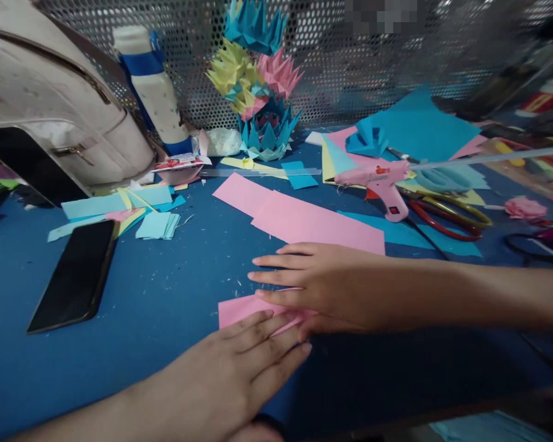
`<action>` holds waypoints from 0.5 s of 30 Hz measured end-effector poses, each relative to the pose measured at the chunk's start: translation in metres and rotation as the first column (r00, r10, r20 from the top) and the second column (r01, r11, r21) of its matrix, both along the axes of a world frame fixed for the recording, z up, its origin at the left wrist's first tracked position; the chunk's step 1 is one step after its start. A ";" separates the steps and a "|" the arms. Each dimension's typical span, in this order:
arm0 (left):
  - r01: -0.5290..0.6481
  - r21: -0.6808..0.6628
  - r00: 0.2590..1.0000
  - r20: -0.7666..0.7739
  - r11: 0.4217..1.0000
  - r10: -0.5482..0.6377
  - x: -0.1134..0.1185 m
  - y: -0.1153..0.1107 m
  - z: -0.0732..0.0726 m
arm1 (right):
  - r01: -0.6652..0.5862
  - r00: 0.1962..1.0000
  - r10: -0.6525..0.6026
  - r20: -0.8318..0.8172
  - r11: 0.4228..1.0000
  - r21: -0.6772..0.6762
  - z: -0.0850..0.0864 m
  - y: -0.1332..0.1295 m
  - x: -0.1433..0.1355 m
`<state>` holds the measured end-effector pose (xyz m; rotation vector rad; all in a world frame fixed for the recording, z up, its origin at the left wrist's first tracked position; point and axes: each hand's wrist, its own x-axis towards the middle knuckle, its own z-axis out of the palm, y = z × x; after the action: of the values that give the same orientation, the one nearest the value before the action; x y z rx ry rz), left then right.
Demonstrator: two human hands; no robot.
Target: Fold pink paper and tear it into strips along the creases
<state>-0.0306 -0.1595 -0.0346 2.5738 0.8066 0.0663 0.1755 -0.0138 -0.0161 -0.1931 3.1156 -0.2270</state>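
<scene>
A piece of pink paper (234, 309) lies flat on the blue table, largely covered by both hands. My left hand (253, 353) rests on its near side with the fingers stretched out to the right. Across its far side lies my right hand (311, 285), fingers spread and pointing left, the thumb close to the left fingertips. Neither hand grips anything; both press on the paper from above. Just beyond the right hand, longer pink paper strips (304, 218) overlap on the table.
A phone (74, 276) and light-blue paper squares (158, 225) lie left. A pink glue gun (382, 181) and scissors (447, 215) lie right. Behind stand a bottle (154, 92), a folded-paper stack (265, 126) and a backpack (55, 80). The table's front edge (396, 412) is near.
</scene>
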 end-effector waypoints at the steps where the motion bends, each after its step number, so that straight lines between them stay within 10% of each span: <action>1: 0.000 -0.015 1.000 0.004 1.000 0.000 -0.001 0.000 0.000 | -0.020 1.000 0.020 -0.004 1.000 0.013 -0.001 0.001 -0.006; 15: -0.048 -0.136 0.982 0.173 0.990 0.071 -0.001 0.005 0.002 | -0.141 0.988 0.148 -0.049 0.982 0.129 -0.003 -0.006 -0.058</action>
<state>-0.0312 -0.1547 -0.0324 2.3808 0.7930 0.2497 0.1172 -0.0202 -0.0195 -0.4292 3.1404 -0.0232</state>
